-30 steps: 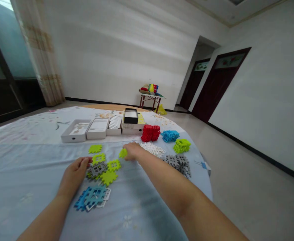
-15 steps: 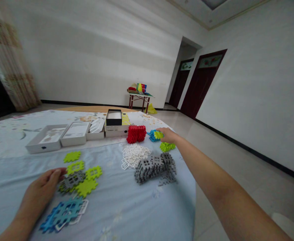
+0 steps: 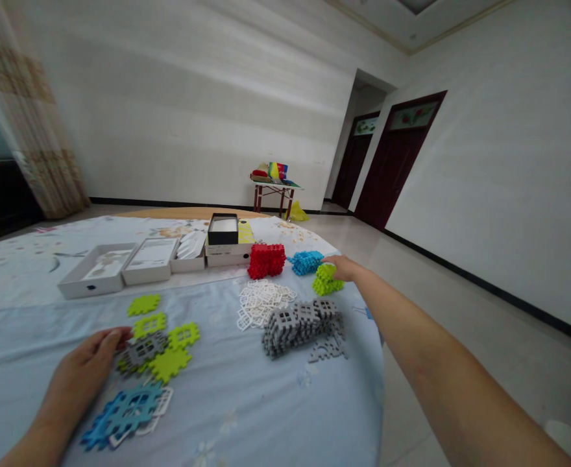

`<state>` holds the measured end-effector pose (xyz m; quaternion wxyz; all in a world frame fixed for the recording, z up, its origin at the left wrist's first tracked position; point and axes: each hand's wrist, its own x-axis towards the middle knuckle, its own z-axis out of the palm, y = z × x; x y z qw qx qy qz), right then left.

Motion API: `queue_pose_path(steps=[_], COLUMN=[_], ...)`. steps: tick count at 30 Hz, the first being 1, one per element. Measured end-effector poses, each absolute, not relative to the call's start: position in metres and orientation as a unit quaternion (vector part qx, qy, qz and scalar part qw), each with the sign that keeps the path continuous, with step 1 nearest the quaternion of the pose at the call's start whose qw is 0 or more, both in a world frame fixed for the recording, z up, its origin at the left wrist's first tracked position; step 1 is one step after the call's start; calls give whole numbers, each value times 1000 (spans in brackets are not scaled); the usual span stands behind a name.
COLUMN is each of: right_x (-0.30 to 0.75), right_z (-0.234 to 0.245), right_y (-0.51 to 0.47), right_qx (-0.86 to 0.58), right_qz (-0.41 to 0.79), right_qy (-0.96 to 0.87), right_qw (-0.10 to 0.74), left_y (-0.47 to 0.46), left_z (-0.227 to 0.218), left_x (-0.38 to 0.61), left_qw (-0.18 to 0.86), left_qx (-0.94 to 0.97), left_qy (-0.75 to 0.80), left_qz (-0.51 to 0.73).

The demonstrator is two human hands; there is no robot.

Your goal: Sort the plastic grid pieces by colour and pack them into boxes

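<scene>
My left hand (image 3: 88, 363) is closed at the left edge of a small pile, its fingertips at a grey window-cut interlocking plate (image 3: 144, 348); the thumb hides part of the grip. Lime-green toothed plates (image 3: 169, 364) lie around and under it. Nearer me sit overlapping blue plates (image 3: 132, 410) with a white frame piece (image 3: 161, 408) beneath. On the right side of the table, my right hand (image 3: 342, 267) has its fingers closed on a lime-green plate at the top of the lime-green stack (image 3: 327, 282). Just left of that is a blue stack (image 3: 306, 262).
Red pieces (image 3: 267, 261), a heap of white frames (image 3: 263, 301) and a row of grey plates (image 3: 300, 324) stand mid-table. Behind them are open white boxes (image 3: 149, 261) and a black box (image 3: 222, 230). The table's edge (image 3: 381, 383) runs along the right.
My right hand has moved right and slightly down, from over the blue stack to the lime-green stack, carrying a lime-green plate. My left hand stays by its pile. The view has shifted slightly.
</scene>
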<state>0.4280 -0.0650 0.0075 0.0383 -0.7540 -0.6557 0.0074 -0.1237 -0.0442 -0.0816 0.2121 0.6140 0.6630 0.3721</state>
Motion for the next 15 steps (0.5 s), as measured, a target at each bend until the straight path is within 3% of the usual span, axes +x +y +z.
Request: queue_pose_path(steps=[7,15], right_x=[397,261], right_z=[27,27], right_y=[-60,-33], right_qx=[-722,-560], right_qz=[-7,24], right_qy=[-688,-820], right_qw=[68,117], left_y=[-47,-53], left_z=[-80,-82], left_x=[-121,-113], left_qw=[225,269], left_qx=[609,576], left_qy=[659,619], left_qz=[380,462])
